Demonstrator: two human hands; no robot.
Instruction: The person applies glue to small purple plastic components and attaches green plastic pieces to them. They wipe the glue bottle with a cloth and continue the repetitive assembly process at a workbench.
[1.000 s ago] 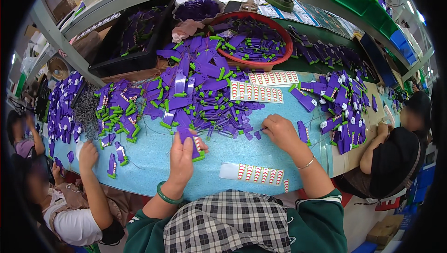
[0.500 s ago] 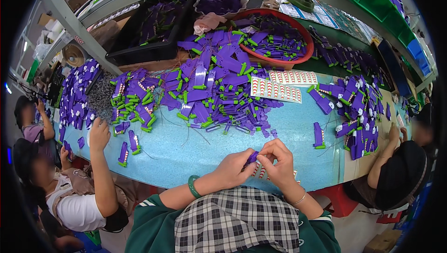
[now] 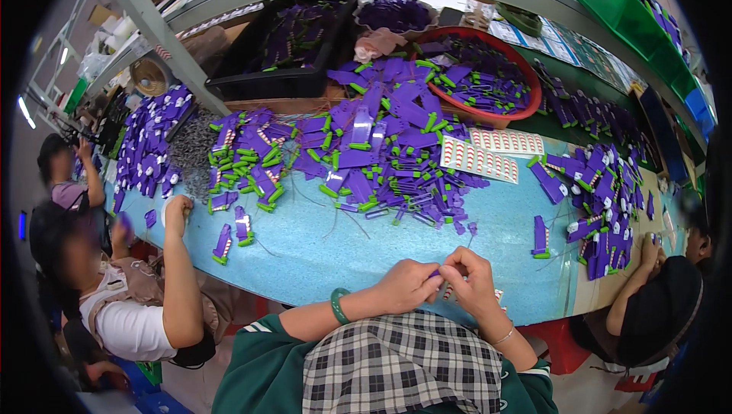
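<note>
1. Plainly, the blue table (image 3: 328, 242) is the biggest thing about the hands, spreading ahead of them and off to both sides.
2. Beyond both hands lies a heap of purple and green parts (image 3: 381, 147), with bits straggling down toward the right hand.
3. Past that heap, ahead and left of the left hand, sits a black tray (image 3: 267, 86) of similar parts.
4. A red basin (image 3: 522, 113), also loaded, stands farther out, ahead of the right hand.
5. Well to the right hand's right lies a smaller pile (image 3: 606, 208).
6. Two sticker sheets (image 3: 479, 161), overlapping, lie ahead of the right hand; another sheet (image 3: 450, 293) shows partly beneath it.
7. The left hand (image 3: 412, 286) has its fingers clamped on something; a green bangle (image 3: 339, 306) circles that wrist.
8. The right hand (image 3: 471, 277) is just beside it, fingers curled in; I cannot tell whether its tips pinch or stand apart.
9. Smallest, a purple piece (image 3: 435, 274) pokes from the left hand's fingertips, between the two hands, mostly hidden.
</note>
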